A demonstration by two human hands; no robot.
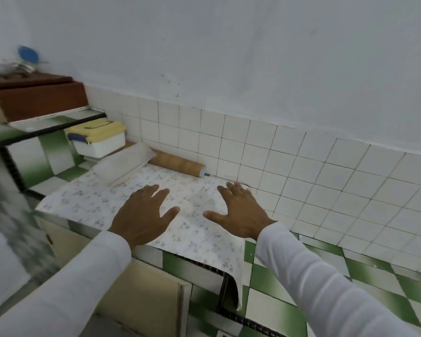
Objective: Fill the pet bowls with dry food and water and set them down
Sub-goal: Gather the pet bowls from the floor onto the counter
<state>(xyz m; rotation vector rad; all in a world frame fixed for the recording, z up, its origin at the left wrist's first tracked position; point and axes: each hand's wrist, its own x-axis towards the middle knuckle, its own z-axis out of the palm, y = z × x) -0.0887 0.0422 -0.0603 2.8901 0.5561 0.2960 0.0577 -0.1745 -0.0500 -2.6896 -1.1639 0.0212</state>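
My left hand (144, 212) and my right hand (238, 212) are stretched out side by side, palms down, fingers spread and straight, over a flower-patterned sheet (195, 198) that covers part of the tiled counter. Neither hand holds anything. No pet bowl, food or water is in view.
A white tub with a yellow lid (99, 138) stands at the back left beside a rolled sheet (124, 166) and a brown cardboard tube (178, 164). A brown box (34, 98) sits on a raised ledge. Green-and-white checked counter tiles (350, 276) extend to the right; cabinet doors (144, 295) lie below.
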